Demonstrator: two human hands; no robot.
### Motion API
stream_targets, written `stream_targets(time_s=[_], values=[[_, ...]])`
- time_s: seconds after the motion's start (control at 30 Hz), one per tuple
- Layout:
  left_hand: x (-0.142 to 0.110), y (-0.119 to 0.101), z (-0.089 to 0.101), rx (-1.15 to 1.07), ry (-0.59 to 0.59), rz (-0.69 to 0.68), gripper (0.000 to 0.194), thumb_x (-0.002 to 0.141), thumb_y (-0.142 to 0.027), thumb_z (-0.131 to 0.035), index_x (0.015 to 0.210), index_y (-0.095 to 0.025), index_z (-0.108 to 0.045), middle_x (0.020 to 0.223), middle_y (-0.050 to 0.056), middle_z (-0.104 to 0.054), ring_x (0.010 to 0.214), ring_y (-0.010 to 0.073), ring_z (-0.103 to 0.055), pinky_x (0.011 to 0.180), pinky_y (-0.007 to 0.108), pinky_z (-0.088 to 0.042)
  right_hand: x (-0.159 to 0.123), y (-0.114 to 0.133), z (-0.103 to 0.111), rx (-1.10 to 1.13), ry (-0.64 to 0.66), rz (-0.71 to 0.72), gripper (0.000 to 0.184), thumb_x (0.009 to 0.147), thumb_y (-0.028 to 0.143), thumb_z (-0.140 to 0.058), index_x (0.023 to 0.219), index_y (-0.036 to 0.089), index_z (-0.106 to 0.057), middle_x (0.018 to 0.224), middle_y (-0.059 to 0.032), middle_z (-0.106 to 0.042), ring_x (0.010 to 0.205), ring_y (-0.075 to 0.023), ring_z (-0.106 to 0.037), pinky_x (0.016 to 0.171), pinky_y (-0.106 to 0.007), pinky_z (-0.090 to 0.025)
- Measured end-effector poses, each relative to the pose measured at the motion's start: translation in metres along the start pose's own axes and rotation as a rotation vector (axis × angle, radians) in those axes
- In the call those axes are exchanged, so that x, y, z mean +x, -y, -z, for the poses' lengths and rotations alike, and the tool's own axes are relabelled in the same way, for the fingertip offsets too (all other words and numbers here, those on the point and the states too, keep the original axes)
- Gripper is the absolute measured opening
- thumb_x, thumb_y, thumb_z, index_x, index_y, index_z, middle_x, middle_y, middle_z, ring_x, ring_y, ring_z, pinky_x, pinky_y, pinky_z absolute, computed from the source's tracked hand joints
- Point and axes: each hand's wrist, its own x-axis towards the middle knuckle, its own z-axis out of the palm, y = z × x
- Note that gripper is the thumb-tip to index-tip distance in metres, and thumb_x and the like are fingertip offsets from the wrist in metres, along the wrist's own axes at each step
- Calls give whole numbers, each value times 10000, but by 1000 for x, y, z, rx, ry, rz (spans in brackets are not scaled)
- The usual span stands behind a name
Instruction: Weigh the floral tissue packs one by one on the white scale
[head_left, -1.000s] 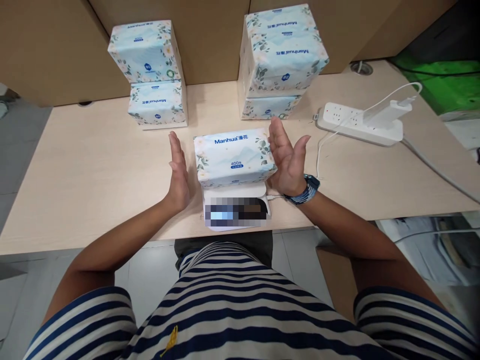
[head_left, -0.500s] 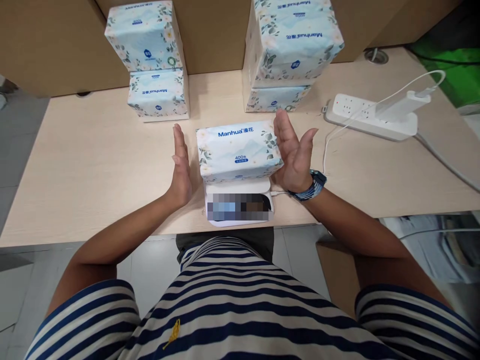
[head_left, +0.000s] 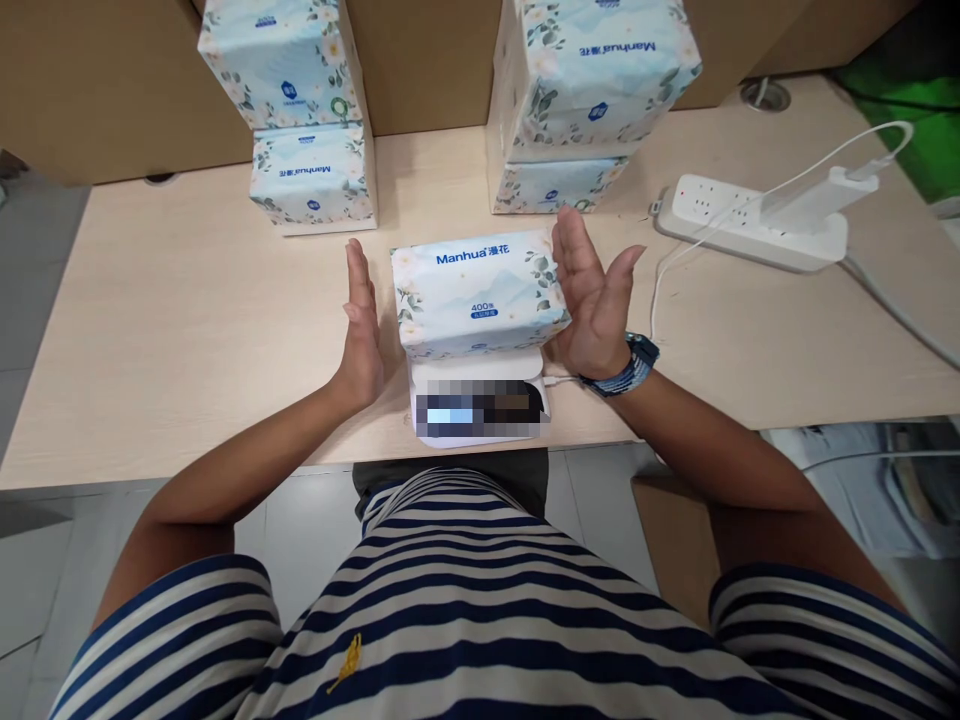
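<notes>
A pack of tissues (head_left: 480, 290) with a floral print rests on a white device like a small scale (head_left: 478, 370), whose display is blurred out. Left of the pack, a small gap away, my left hand (head_left: 361, 330) stands on edge with its fingers stretched out. My right hand (head_left: 594, 300) is open at the pack's right end, thumb spread, palm turned toward it. Whether the right hand touches the pack I cannot tell. Neither hand grips anything.
Tissue packs are stacked at the back left (head_left: 311, 180) and back right (head_left: 562, 185), before brown cardboard boxes (head_left: 427, 70). On the right lies a white power strip (head_left: 750, 225) with an adapter plugged in. A thin white cable (head_left: 656, 290) runs across the wooden table (head_left: 187, 300).
The view has shifted slightly, so the stacks sit a little higher in the picture. Both hands stay open beside the tissue pack, which has not visibly moved on the white device.
</notes>
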Motion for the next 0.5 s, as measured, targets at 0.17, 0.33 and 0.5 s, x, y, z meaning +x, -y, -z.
stream_targets(time_s=[0.17,0.33,0.5], values=[[0,-1,0,13,19,-6,863,943,-971,-213,1724,-605,-172,1879,-243,3,1775,229,147,1472,501,58,0,0,2,31,6,9,1036,848,1046,-160,1676,487,-435,1830,163,-329,1778,-229,-41,1475,-538,-53],[1,-6,-4,4,-47,57,975,876,-1031,-255,1726,-555,-244,1888,-199,-65,1780,271,130,1474,494,56,-1,3,4,23,3,-3,1076,820,1076,-223,1674,463,-456,1831,171,-315,1777,-224,-54,1478,-505,-48],[2,-13,3,25,-117,3,900,905,-1008,-199,1712,-610,-204,1876,-251,-21,1777,233,141,1470,484,87,0,-8,11,-3,-127,37,906,929,978,-202,1703,533,-361,1850,218,-215,1769,-192,-3,1471,-532,-42]])
